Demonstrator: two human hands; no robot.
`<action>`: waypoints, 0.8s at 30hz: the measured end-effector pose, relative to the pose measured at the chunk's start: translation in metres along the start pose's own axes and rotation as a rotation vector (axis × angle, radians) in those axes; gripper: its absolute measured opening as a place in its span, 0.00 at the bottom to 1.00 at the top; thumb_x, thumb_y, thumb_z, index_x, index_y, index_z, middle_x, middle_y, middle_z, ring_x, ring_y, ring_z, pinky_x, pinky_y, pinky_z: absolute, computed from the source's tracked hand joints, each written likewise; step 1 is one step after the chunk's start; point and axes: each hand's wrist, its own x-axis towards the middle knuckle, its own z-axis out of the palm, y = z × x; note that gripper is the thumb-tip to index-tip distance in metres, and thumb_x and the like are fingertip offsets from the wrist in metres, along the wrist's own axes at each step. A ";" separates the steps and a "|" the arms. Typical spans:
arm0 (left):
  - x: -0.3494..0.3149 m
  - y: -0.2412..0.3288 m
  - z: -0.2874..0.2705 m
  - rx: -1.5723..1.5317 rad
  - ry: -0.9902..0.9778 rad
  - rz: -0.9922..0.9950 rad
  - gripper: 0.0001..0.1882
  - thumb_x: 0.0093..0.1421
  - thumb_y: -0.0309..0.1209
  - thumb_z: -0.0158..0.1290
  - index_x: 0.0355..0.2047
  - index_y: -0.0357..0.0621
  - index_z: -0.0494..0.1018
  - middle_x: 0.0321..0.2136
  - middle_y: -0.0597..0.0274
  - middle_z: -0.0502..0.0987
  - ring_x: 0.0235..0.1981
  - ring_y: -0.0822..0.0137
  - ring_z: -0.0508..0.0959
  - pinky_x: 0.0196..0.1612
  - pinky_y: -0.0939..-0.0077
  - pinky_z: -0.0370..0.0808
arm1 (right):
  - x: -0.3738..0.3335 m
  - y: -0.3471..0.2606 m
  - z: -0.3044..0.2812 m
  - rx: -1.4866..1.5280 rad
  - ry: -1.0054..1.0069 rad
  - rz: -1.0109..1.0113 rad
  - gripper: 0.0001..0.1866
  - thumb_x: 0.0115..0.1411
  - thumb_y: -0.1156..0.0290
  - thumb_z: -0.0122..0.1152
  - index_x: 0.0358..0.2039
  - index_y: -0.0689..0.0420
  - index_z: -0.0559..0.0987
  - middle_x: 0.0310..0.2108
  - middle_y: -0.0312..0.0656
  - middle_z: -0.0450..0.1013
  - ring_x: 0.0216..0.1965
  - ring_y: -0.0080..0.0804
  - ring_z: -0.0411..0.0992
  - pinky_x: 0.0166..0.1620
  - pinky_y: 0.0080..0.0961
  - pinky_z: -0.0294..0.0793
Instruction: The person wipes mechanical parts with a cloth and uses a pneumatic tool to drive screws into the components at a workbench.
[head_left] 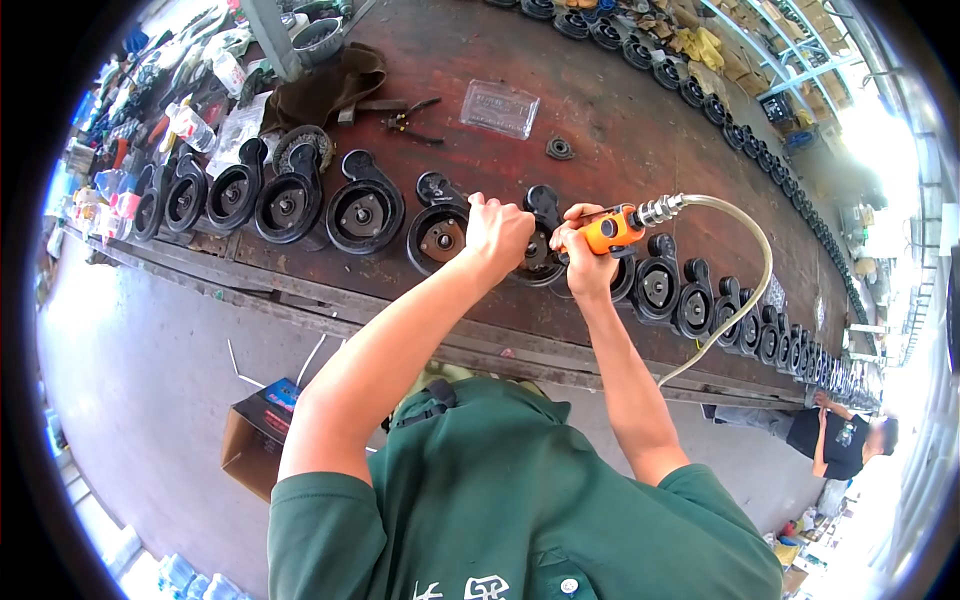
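My right hand (587, 252) is wrapped round an orange air tool (612, 231), with a metal coupling and a clear hose (765, 262) running from its end. The tool is held over a row of black round housings with a short neck. My left hand (499, 236) is closed, fingers curled down, between a housing with a brownish disc inside (437, 243) and the housing beside it (543, 203). Whatever its fingers grip is hidden. Left of that hand sits another housing with a grey metal plate (364, 214); to the right of the tool lies one more (656, 285).
Pliers (408, 122), a clear plastic plate (500, 108) and a small dark ring (559, 148) lie on the reddish bench (440, 75). Bottles and clutter fill the left end. A cardboard box (250, 445) stands below the bench edge. Another person (828, 437) is at the far right.
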 end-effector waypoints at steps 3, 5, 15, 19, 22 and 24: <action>-0.001 0.001 -0.005 -0.001 -0.031 -0.003 0.15 0.42 0.39 0.73 0.30 0.51 0.85 0.30 0.59 0.84 0.43 0.54 0.82 0.57 0.47 0.67 | -0.002 0.004 -0.001 -0.006 -0.028 -0.002 0.10 0.59 0.84 0.53 0.41 0.62 0.71 0.26 0.38 0.70 0.25 0.26 0.72 0.34 0.24 0.73; 0.000 0.002 -0.005 0.001 -0.038 -0.003 0.15 0.42 0.39 0.73 0.30 0.51 0.85 0.31 0.59 0.84 0.43 0.54 0.82 0.57 0.46 0.67 | -0.005 0.007 -0.001 0.035 -0.052 0.011 0.10 0.58 0.85 0.55 0.40 0.62 0.72 0.27 0.37 0.71 0.26 0.23 0.72 0.32 0.20 0.74; -0.002 -0.001 -0.001 0.027 0.008 -0.017 0.14 0.42 0.35 0.71 0.33 0.58 0.86 0.28 0.60 0.83 0.40 0.56 0.81 0.52 0.54 0.67 | -0.009 0.011 0.005 -0.016 -0.079 -0.070 0.10 0.55 0.85 0.60 0.38 0.61 0.75 0.28 0.34 0.73 0.27 0.17 0.72 0.32 0.15 0.72; -0.004 -0.006 -0.005 -0.136 0.009 -0.007 0.17 0.44 0.35 0.70 0.37 0.57 0.86 0.34 0.60 0.83 0.48 0.53 0.78 0.55 0.54 0.67 | -0.010 0.008 0.005 -0.040 -0.098 -0.039 0.10 0.56 0.85 0.59 0.38 0.61 0.75 0.27 0.34 0.72 0.27 0.17 0.72 0.31 0.16 0.72; -0.039 0.007 -0.001 -0.352 0.557 0.047 0.14 0.51 0.32 0.65 0.40 0.49 0.84 0.41 0.62 0.81 0.49 0.52 0.75 0.54 0.55 0.69 | -0.006 0.008 -0.002 -0.057 -0.092 -0.015 0.10 0.57 0.84 0.58 0.40 0.62 0.74 0.27 0.34 0.72 0.27 0.18 0.72 0.32 0.16 0.73; -0.077 0.029 0.002 -0.525 0.580 -0.238 0.06 0.54 0.30 0.64 0.30 0.44 0.78 0.31 0.62 0.78 0.41 0.56 0.76 0.45 0.62 0.73 | -0.007 0.006 0.002 -0.026 -0.109 -0.047 0.11 0.58 0.83 0.57 0.42 0.62 0.73 0.27 0.35 0.72 0.27 0.19 0.72 0.33 0.18 0.74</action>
